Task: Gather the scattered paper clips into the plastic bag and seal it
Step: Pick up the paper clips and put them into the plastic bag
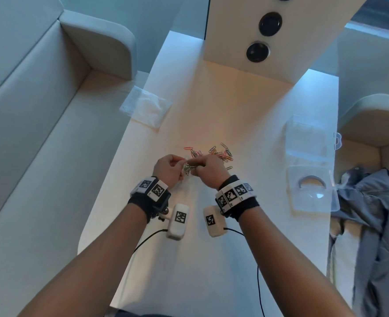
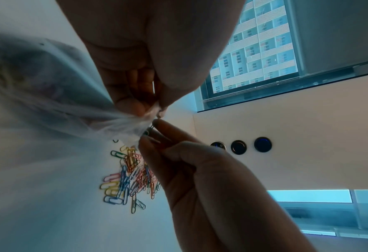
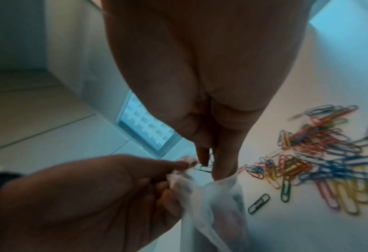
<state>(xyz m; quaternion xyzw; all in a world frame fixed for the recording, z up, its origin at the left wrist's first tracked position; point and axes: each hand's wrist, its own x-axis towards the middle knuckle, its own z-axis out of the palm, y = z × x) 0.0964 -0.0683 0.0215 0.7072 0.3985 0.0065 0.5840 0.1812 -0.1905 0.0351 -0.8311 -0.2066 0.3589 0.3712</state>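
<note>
A small clear plastic bag (image 1: 187,170) with some clips inside hangs between my two hands, just above the white table (image 1: 212,248). My left hand (image 1: 179,165) pinches the rim of the bag (image 2: 60,102) at its mouth. My right hand (image 1: 196,166) pinches a dark paper clip (image 3: 205,168) right at the mouth of the bag (image 3: 217,213). The same clip (image 2: 150,130) shows between the right fingertips in the left wrist view. A pile of coloured paper clips (image 1: 214,153) lies on the table just beyond my hands, and shows as the pile (image 2: 126,177) and the pile (image 3: 318,162) in the wrist views.
A second flat plastic bag (image 1: 146,106) lies at the table's left edge. An open clear plastic box (image 1: 310,161) sits at the right edge, with a grey garment (image 1: 372,225) beside it. A white console with round black buttons (image 1: 257,52) stands at the far end. Padded benches flank the table.
</note>
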